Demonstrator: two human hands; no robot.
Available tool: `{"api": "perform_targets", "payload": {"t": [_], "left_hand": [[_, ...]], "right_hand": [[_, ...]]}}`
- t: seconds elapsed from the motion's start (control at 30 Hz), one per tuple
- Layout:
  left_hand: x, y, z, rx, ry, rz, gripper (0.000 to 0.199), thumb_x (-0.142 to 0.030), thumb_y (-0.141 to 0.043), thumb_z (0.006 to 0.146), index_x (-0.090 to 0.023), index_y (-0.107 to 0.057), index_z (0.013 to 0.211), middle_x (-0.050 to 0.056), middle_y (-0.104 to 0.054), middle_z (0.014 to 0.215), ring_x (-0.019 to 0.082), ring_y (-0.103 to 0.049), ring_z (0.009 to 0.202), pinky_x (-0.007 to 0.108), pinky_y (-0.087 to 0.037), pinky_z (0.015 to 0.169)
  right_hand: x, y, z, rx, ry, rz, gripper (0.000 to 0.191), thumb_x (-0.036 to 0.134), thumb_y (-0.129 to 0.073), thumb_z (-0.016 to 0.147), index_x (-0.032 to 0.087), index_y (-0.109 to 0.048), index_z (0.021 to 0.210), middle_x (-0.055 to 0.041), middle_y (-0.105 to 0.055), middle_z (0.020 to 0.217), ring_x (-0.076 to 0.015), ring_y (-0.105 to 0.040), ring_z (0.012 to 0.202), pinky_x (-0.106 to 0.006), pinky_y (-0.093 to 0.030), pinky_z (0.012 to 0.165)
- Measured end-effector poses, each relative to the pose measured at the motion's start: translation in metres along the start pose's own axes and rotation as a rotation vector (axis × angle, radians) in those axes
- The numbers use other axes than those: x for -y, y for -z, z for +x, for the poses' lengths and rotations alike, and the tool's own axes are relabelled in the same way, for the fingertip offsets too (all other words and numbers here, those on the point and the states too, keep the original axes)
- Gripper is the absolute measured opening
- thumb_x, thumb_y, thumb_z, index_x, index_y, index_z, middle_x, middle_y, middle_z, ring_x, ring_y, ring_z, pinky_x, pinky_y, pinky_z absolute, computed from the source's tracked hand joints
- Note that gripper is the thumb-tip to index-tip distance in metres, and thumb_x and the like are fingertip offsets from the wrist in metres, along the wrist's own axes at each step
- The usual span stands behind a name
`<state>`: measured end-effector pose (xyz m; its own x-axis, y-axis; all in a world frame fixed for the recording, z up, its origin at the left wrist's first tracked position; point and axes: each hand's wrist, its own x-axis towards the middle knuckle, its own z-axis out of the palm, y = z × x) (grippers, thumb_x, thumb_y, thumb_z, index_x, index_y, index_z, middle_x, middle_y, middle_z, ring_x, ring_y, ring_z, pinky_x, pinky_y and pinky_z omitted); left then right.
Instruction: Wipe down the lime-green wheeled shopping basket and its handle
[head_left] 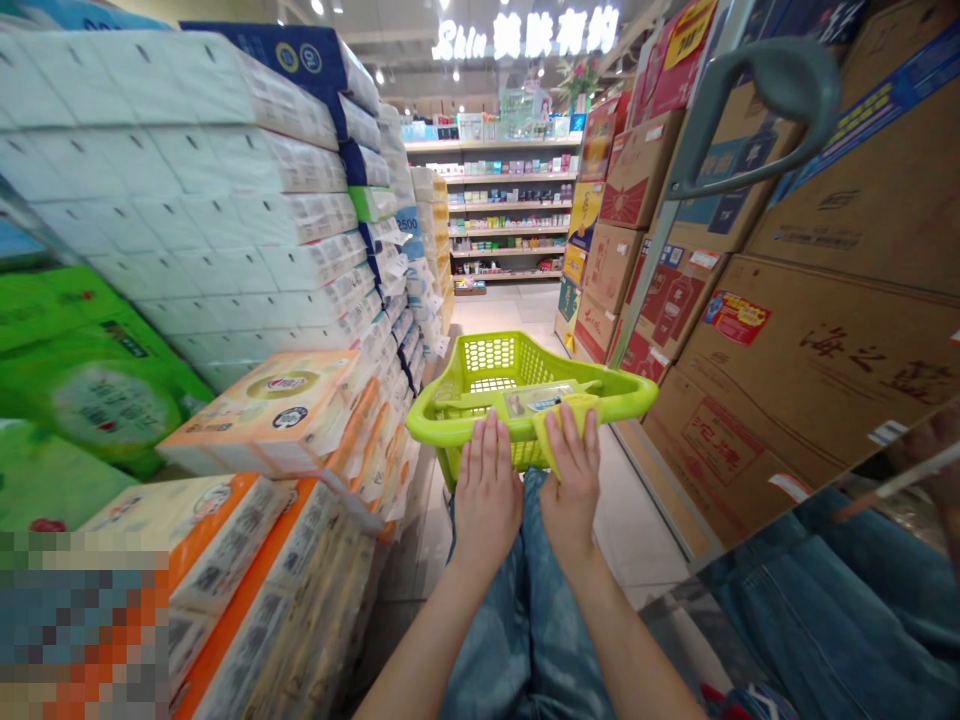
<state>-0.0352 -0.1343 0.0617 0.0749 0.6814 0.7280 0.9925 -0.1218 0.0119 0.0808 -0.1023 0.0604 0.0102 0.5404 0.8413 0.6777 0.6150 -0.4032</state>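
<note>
Our left hand (486,490) lies flat and open on the near rim of a lime-green plastic shopping basket (450,420), fingers straight. Our right hand (571,480) rests just beside it on a yellow cloth (562,425) draped over that rim, but we cannot tell whether it grips. A flat packet (536,402) lies inside the basket, above our jeans (536,610). We stand in a store aisle with a pale tiled floor (637,510), wrapped tissue packs (225,170) stacked left, cardboard cartons (817,370) piled right, and product shelves (510,210) at the far end.
</note>
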Motion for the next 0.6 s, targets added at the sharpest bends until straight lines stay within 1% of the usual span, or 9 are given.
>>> {"api": "perform_targets", "payload": {"t": [0.07,0.13,0.2,0.27,0.4,0.47,0.53,0.6], "left_hand": [[0.002,0.000,-0.001,-0.004,-0.009,0.004,0.070,-0.017,-0.045,0.092,-0.005,-0.017,0.156,0.020,-0.030,0.161,0.028,-0.020,0.152,0.047,-0.033,0.119],[0.002,0.000,0.000,-0.005,-0.007,0.011,0.070,-0.016,-0.045,0.092,-0.005,-0.018,0.156,0.020,-0.030,0.160,0.029,-0.020,0.152,0.047,-0.033,0.119],[0.002,0.000,0.000,-0.004,-0.007,0.015,0.072,-0.016,-0.046,0.092,-0.005,-0.017,0.156,0.020,-0.031,0.160,0.028,-0.020,0.152,0.047,-0.033,0.119],[0.000,0.001,0.001,-0.001,-0.003,0.015,0.074,-0.016,-0.047,0.091,-0.005,-0.014,0.156,0.020,-0.032,0.159,0.028,-0.020,0.152,0.047,-0.034,0.118],[-0.004,0.003,0.002,0.008,0.012,0.003,0.076,-0.015,-0.045,0.091,-0.006,-0.010,0.157,0.019,-0.032,0.159,0.028,-0.023,0.151,0.046,-0.034,0.118],[-0.005,0.003,0.002,0.008,0.018,-0.005,0.076,-0.015,-0.045,0.091,-0.007,-0.009,0.158,0.019,-0.032,0.160,0.029,-0.024,0.151,0.046,-0.033,0.119],[-0.006,0.002,0.002,0.007,0.023,-0.015,0.076,-0.015,-0.045,0.091,-0.007,-0.009,0.158,0.019,-0.032,0.160,0.029,-0.024,0.151,0.047,-0.033,0.119],[-0.006,0.002,0.002,0.005,0.025,-0.023,0.076,-0.015,-0.045,0.092,-0.007,-0.009,0.158,0.019,-0.031,0.160,0.029,-0.023,0.151,0.047,-0.033,0.119]], "right_hand": [[0.010,-0.005,-0.003,0.044,0.077,-0.014,0.071,0.002,-0.033,0.088,0.029,-0.035,0.154,-0.0021,-0.046,0.154,-0.0242,-0.016,0.154,-0.058,-0.026,0.121],[0.011,-0.005,-0.003,0.058,0.133,-0.034,0.069,0.003,-0.035,0.090,0.030,-0.035,0.153,-0.0022,-0.050,0.151,-0.0229,-0.017,0.153,-0.055,-0.027,0.122],[0.004,-0.002,-0.002,0.067,0.167,-0.054,0.069,0.002,-0.035,0.090,0.030,-0.037,0.153,-0.0023,-0.052,0.150,-0.0222,-0.019,0.153,-0.054,-0.027,0.122],[-0.010,0.005,0.001,0.063,0.166,-0.072,0.072,-0.001,-0.034,0.087,0.030,-0.038,0.152,-0.0025,-0.051,0.150,-0.0227,-0.021,0.152,-0.055,-0.028,0.121],[-0.045,0.020,0.008,-0.056,0.044,-0.080,0.081,-0.003,-0.033,0.078,0.028,-0.035,0.154,-0.0034,-0.043,0.156,-0.0249,-0.020,0.153,-0.059,-0.027,0.120],[-0.056,0.025,0.010,-0.104,-0.025,-0.076,0.084,-0.002,-0.034,0.074,0.027,-0.035,0.154,-0.0032,-0.041,0.157,-0.0255,-0.019,0.153,-0.061,-0.026,0.120],[-0.056,0.026,0.011,-0.119,-0.084,-0.061,0.085,-0.001,-0.034,0.073,0.026,-0.035,0.154,-0.0026,-0.039,0.158,-0.0255,-0.017,0.153,-0.062,-0.025,0.120],[-0.046,0.022,0.009,-0.109,-0.114,-0.032,0.085,0.000,-0.033,0.073,0.025,-0.035,0.154,-0.0021,-0.037,0.160,-0.0251,-0.015,0.154,-0.062,-0.025,0.120]]}}
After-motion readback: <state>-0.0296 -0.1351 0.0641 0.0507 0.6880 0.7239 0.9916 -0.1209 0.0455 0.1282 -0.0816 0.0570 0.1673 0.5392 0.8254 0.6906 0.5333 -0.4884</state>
